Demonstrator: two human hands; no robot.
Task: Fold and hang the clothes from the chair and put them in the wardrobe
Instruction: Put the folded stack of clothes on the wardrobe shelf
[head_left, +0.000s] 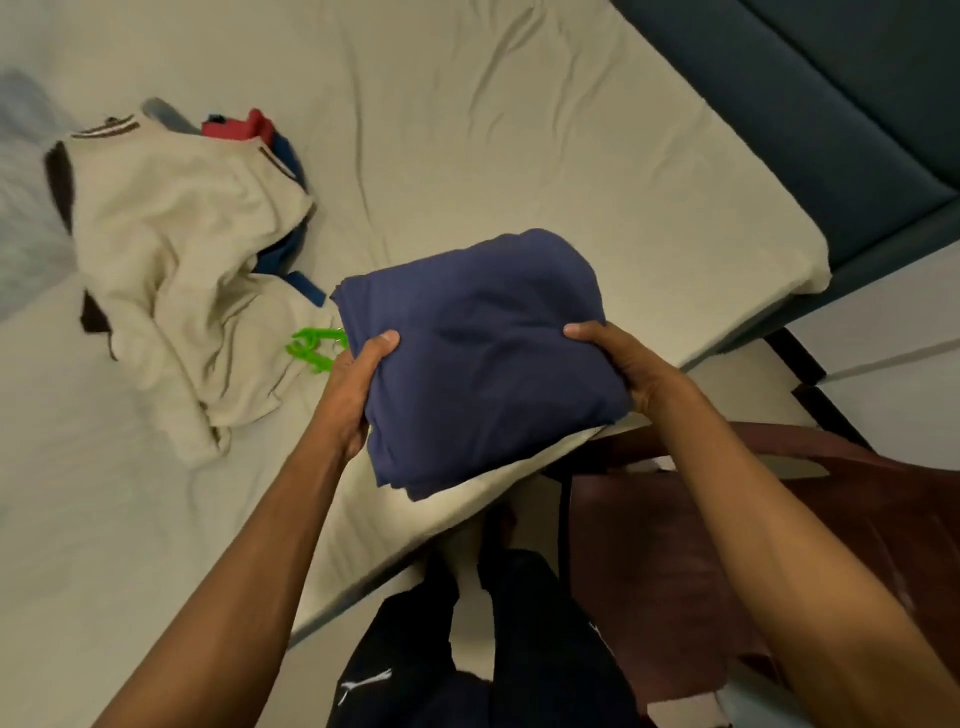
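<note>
We hold the folded navy garment (483, 358) above the bed's (519, 130) near edge, left hand (353, 384) and right hand (618, 364) gripping its two sides, thumbs on top. If one grip loosens, the layers could slide open. It looks thick and soft. Farther away lies a cream garment (182, 249), perhaps covering others.

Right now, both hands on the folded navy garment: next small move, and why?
Probably lift it clear of the bed and turn toward the wardrobe, which is out of view. The folded navy garment looks compact, and the left hand and right hand grip its opposite sides, thumbs on top. The cream garment and green hanger are left for later.
</note>
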